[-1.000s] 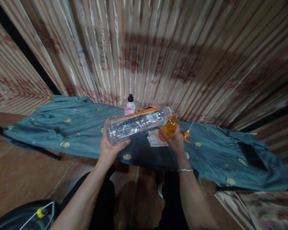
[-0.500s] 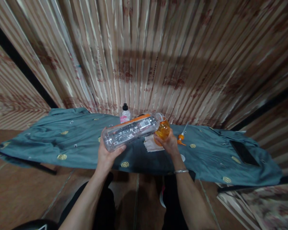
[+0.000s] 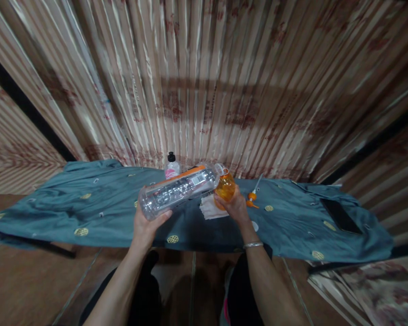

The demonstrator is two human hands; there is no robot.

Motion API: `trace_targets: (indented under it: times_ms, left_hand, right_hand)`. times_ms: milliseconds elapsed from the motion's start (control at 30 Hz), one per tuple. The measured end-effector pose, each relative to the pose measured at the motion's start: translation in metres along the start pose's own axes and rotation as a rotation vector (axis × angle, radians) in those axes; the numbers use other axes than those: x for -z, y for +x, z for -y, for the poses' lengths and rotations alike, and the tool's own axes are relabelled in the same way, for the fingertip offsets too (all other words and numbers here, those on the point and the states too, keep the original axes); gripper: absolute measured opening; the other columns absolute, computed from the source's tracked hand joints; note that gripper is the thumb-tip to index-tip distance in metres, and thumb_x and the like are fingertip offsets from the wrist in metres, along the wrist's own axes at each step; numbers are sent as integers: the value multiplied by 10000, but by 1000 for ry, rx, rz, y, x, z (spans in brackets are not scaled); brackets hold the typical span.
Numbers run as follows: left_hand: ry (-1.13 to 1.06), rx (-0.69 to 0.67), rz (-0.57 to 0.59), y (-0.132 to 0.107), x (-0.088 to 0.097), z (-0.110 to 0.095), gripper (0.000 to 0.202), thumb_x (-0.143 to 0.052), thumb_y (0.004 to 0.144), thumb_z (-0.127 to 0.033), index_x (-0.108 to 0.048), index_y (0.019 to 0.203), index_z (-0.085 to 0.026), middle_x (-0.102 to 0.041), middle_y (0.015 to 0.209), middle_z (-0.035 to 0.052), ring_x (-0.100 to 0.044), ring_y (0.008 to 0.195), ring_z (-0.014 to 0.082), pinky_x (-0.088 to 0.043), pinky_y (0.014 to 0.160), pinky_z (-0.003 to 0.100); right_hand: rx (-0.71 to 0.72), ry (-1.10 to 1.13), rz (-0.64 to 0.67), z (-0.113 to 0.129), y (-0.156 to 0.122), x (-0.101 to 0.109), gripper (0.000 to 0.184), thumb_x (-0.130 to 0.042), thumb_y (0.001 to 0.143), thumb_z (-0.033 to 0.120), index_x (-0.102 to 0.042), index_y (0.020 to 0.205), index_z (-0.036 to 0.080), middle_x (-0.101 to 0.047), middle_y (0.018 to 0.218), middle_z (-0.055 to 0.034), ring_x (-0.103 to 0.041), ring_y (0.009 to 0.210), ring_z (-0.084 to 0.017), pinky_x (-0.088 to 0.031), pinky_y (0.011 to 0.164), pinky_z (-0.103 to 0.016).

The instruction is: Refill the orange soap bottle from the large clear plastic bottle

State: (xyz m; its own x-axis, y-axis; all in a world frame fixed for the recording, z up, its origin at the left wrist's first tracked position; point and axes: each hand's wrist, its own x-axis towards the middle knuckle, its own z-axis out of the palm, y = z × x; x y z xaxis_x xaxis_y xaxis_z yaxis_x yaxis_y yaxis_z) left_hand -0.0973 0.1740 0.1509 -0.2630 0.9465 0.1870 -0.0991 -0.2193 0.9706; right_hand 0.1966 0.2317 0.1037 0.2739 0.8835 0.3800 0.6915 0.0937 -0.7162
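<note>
My left hand (image 3: 146, 224) grips the base of a large clear plastic bottle (image 3: 177, 191) with an orange-edged label, held nearly on its side. Its open mouth rests against the top of a small orange bottle (image 3: 225, 187) that my right hand (image 3: 236, 207) holds upright over the teal cloth (image 3: 88, 213). A folded white tissue (image 3: 209, 209) lies on the cloth just under both bottles. An orange spray nozzle with a thin tube (image 3: 252, 198) lies to the right of my right hand.
A small bottle with a black cap and pink label (image 3: 172, 166) stands at the back by the striped curtain (image 3: 204, 81). A dark phone (image 3: 340, 215) lies on the cloth at the right. Below are my legs and brown floor.
The view has tilted up and the bottles sit a little lower left in frame. Both hands keep the same hold, the large bottle still tipped onto the orange one.
</note>
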Motion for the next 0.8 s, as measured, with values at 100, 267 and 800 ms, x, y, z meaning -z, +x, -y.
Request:
trace_targets:
  times_ms: [100,267,800]
  left_hand:
    - [13,12,3,-2,-1,-2,1074,-992,543,-487,-537,1474,-204,-711,1344,126,-695,1266,346,-542,1116,481]
    - [-10,33,-19,-3,3,2,1103,-1006,520,-475,-529,1479,-214,-715,1355,131,-707,1245,350,-541,1122,490]
    - [-12,52,-84,-16,-1,-6,1176,-1011,544,-447,-475,1574,-258,-727,1407,116,-723,1264,332,-576,1102,424]
  right_hand:
    - [-15,14,-6,-1,-2,-1,647,-834,752,554,-549,1237,234,-816,1121,-142,-803,1060,-382,-645,899,-508]
    - [-9,40,-26,-9,-3,-5,723,-798,750,628,-567,1287,202,-812,1169,-176,-790,1094,-397,-636,922,-543]
    - [-40,72,-64,-12,-9,-7,1019,-719,718,847,-590,1392,94,-785,1216,-253,-771,1109,-428,-617,966,-581]
